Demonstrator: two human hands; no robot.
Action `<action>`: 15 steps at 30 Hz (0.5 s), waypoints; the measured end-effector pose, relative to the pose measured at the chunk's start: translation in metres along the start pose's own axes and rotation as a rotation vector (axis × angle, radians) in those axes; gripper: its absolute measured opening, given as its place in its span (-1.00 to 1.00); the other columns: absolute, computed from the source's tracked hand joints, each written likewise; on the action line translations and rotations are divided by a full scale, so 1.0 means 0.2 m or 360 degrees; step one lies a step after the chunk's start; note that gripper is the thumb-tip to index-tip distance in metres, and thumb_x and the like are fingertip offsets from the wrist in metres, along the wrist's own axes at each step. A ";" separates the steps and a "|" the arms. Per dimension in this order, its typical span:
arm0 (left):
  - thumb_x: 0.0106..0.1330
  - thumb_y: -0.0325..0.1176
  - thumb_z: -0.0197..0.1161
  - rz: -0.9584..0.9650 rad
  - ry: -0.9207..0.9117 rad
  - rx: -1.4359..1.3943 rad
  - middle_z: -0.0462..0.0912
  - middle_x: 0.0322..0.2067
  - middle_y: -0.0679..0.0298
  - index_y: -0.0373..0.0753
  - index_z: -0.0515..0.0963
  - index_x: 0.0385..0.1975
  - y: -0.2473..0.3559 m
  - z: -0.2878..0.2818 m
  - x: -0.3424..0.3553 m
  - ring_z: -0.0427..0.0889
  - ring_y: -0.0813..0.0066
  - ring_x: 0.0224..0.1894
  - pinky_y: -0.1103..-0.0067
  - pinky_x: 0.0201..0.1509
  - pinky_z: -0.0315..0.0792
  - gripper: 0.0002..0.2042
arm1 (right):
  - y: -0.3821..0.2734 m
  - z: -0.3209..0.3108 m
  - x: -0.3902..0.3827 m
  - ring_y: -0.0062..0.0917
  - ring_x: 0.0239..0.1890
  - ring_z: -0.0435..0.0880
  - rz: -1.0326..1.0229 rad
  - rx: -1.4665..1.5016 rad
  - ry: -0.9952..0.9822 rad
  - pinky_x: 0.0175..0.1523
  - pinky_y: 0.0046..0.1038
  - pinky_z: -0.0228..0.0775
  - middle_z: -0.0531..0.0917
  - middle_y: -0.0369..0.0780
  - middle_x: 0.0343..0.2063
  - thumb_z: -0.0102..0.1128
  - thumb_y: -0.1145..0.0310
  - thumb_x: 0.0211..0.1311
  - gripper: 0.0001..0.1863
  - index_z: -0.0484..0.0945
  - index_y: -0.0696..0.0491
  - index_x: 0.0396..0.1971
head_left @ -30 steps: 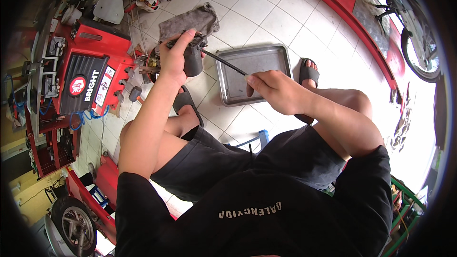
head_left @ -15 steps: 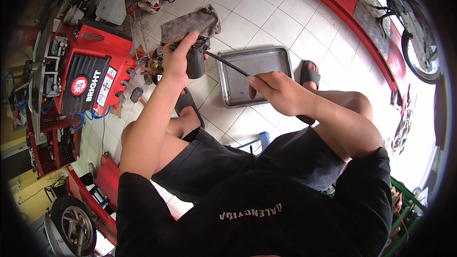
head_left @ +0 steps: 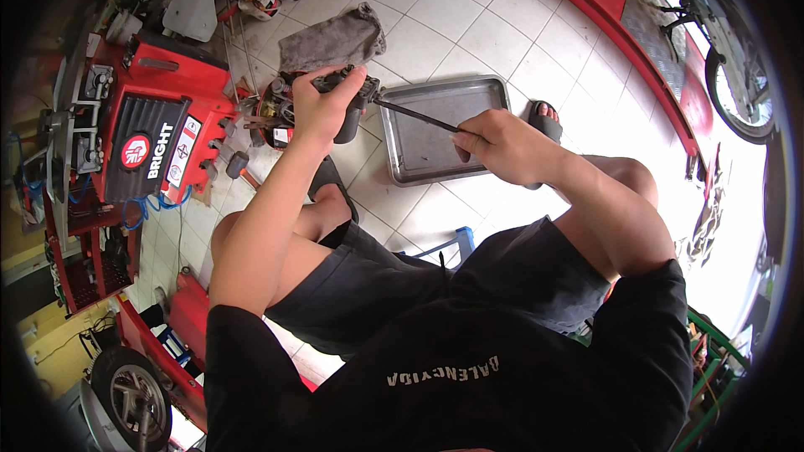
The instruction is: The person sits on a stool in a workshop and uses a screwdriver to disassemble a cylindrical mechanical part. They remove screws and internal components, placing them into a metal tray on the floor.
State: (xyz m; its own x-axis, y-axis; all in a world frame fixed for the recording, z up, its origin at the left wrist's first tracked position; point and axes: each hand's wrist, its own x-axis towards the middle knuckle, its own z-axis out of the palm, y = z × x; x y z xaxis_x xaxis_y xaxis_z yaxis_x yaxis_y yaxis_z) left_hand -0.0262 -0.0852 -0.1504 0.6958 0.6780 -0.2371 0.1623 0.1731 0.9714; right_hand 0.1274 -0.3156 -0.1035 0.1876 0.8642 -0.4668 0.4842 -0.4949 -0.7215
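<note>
My left hand (head_left: 316, 115) is wrapped round a dark grey cylindrical machine part (head_left: 347, 127) with a blackened metal upper end. Its thumb lies across the top of that part, and the fingers behind are mostly hidden. From the right, my right hand (head_left: 507, 151) grips a long thin black rod-shaped tool (head_left: 419, 117), whose handle end is hidden in the fist. The rod's far tip meets the side of the part's upper end; whether it goes in cannot be seen. Beneath the rod on the floor sits a shallow grey metal tray (head_left: 444, 177).
A grimy grey cloth (head_left: 331, 40) lies on the tiles beyond my left hand. At the left stand a red machine (head_left: 151, 134) and a hammer (head_left: 238, 166). A round container of tools (head_left: 275, 109) sits behind my left wrist. A motorcycle (head_left: 724, 50) is far right.
Both hands have shifted slightly to the right with what they hold. The part has turned a little, and the rod now slopes less steeply. Its tip stays against the part.
</note>
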 end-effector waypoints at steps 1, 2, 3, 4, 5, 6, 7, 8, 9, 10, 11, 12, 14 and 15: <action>0.22 -0.34 0.47 -0.0005 0.0061 -0.0033 0.66 -0.50 0.26 -0.41 0.67 -0.34 -0.01 0.02 0.00 0.58 0.57 -0.58 0.56 -0.55 0.51 -0.78 | 0.01 0.02 0.00 -0.14 -0.40 0.67 0.0011 -0.0103 0.0093 -0.22 -0.17 0.45 0.62 0.01 -0.54 -0.03 0.21 0.51 -0.61 0.60 0.21 -0.38; 0.22 -0.34 0.46 -0.0004 0.0100 -0.0031 0.66 -0.50 0.25 -0.41 0.66 -0.35 -0.02 0.02 0.01 0.57 0.57 -0.58 0.57 -0.55 0.50 -0.78 | 0.01 0.04 0.00 -0.13 -0.42 0.67 0.0020 -0.0203 0.0186 -0.24 -0.16 0.46 0.63 0.01 -0.55 -0.01 0.23 0.49 -0.63 0.60 0.20 -0.39; 0.23 -0.34 0.46 -0.0002 0.0138 -0.0030 0.66 -0.50 0.25 -0.41 0.66 -0.36 -0.02 0.03 0.01 0.57 0.57 -0.58 0.57 -0.56 0.50 -0.78 | 0.01 0.06 0.00 -0.10 -0.44 0.67 -0.0003 -0.0369 0.0298 -0.28 -0.16 0.46 0.62 0.01 -0.57 0.01 0.23 0.48 -0.66 0.61 0.18 -0.36; 0.23 -0.34 0.46 -0.0001 0.0176 -0.0028 0.66 -0.50 0.25 -0.41 0.66 -0.37 -0.02 0.03 0.01 0.57 0.57 -0.59 0.57 -0.56 0.49 -0.78 | 0.01 0.08 -0.01 -0.08 -0.45 0.67 -0.0026 -0.0535 0.0409 -0.32 -0.16 0.46 0.62 0.01 -0.59 0.04 0.23 0.47 -0.69 0.61 0.16 -0.34; 0.24 -0.32 0.46 -0.0005 0.0186 -0.0001 0.65 -0.52 0.25 -0.38 0.65 -0.37 -0.03 0.03 0.02 0.57 0.55 -0.61 0.57 -0.57 0.48 -0.78 | 0.00 0.09 -0.01 -0.06 -0.47 0.66 -0.0049 -0.0699 0.0521 -0.36 -0.15 0.46 0.61 0.01 -0.61 0.06 0.23 0.45 -0.71 0.62 0.14 -0.31; 0.25 -0.30 0.45 -0.0009 0.0197 0.0026 0.64 -0.54 0.25 -0.36 0.63 -0.38 -0.03 0.03 0.02 0.56 0.54 -0.63 0.57 -0.58 0.46 -0.77 | -0.01 0.08 -0.01 -0.04 -0.49 0.65 -0.0054 -0.0808 0.0571 -0.37 -0.14 0.47 0.62 0.01 -0.62 0.06 0.23 0.45 -0.72 0.62 0.13 -0.30; 0.26 -0.28 0.44 -0.0013 0.0207 0.0052 0.62 -0.55 0.26 -0.33 0.62 -0.39 -0.03 0.02 0.02 0.56 0.52 -0.65 0.56 -0.59 0.44 -0.77 | -0.02 0.08 0.00 -0.03 -0.51 0.64 -0.0059 -0.0916 0.0621 -0.38 -0.13 0.47 0.62 0.01 -0.62 0.07 0.23 0.45 -0.72 0.62 0.13 -0.29; 0.26 -0.27 0.44 -0.0033 0.0213 0.0017 0.62 -0.55 0.26 -0.34 0.62 -0.40 -0.03 0.02 0.03 0.56 0.52 -0.65 0.56 -0.59 0.44 -0.77 | -0.03 0.06 0.01 -0.02 -0.53 0.63 -0.0068 -0.1028 0.0671 -0.40 -0.12 0.47 0.62 0.01 -0.63 0.07 0.23 0.45 -0.72 0.62 0.13 -0.28; 0.26 -0.27 0.44 -0.0053 0.0219 -0.0018 0.62 -0.55 0.26 -0.34 0.62 -0.40 -0.04 0.02 0.03 0.55 0.52 -0.65 0.55 -0.59 0.43 -0.76 | -0.04 0.05 0.01 -0.03 -0.54 0.64 -0.0071 -0.0983 0.0659 -0.39 -0.11 0.48 0.63 0.00 -0.62 0.06 0.23 0.46 -0.72 0.62 0.14 -0.28; 0.26 -0.27 0.44 -0.0073 0.0227 -0.0053 0.62 -0.55 0.25 -0.34 0.61 -0.41 -0.03 0.02 0.03 0.55 0.51 -0.66 0.55 -0.59 0.43 -0.76 | -0.04 0.04 0.01 -0.05 -0.54 0.64 -0.0074 -0.0937 0.0647 -0.38 -0.11 0.48 0.63 0.00 -0.62 0.05 0.24 0.47 -0.71 0.62 0.15 -0.27; 0.24 -0.29 0.45 -0.0081 0.0210 -0.0071 0.63 -0.53 0.25 -0.36 0.63 -0.39 -0.03 0.02 0.03 0.56 0.52 -0.64 0.55 -0.58 0.45 -0.76 | -0.04 0.04 0.02 -0.07 -0.54 0.64 -0.0072 -0.0888 0.0636 -0.37 -0.11 0.48 0.64 -0.01 -0.62 0.03 0.24 0.48 -0.70 0.62 0.16 -0.27; 0.22 -0.31 0.46 -0.0089 0.0193 -0.0089 0.64 -0.51 0.25 -0.37 0.64 -0.38 -0.01 0.01 0.04 0.57 0.53 -0.62 0.56 -0.58 0.47 -0.77 | -0.02 0.04 0.03 -0.10 -0.53 0.67 -0.0177 -0.0699 0.0616 -0.35 -0.13 0.50 0.66 -0.02 -0.60 0.02 0.27 0.47 -0.70 0.62 0.18 -0.28; 0.21 -0.34 0.47 -0.0078 0.0161 -0.0077 0.66 -0.49 0.24 -0.39 0.65 -0.37 0.03 0.01 0.04 0.58 0.53 -0.60 0.56 -0.57 0.49 -0.78 | 0.05 0.06 0.05 -0.16 -0.51 0.71 -0.0377 -0.0317 0.0571 -0.32 -0.17 0.54 0.69 -0.03 -0.55 -0.01 0.31 0.45 -0.69 0.63 0.23 -0.29; 0.21 -0.34 0.47 -0.0058 0.0145 -0.0049 0.66 -0.49 0.24 -0.39 0.65 -0.37 0.06 0.00 0.04 0.58 0.54 -0.60 0.56 -0.56 0.49 -0.78 | 0.06 0.05 0.06 -0.21 -0.53 0.72 -0.0386 -0.0171 0.0441 -0.33 -0.21 0.55 0.70 -0.05 -0.54 -0.02 0.32 0.45 -0.68 0.64 0.24 -0.29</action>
State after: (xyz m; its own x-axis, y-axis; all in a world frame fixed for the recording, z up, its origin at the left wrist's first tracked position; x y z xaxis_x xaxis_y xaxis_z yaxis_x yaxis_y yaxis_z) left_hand -0.0175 -0.0779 -0.1403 0.6231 0.7326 -0.2738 0.1639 0.2200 0.9616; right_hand 0.1268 -0.3129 -0.1231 0.2738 0.9540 -0.1225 0.6267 -0.2736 -0.7296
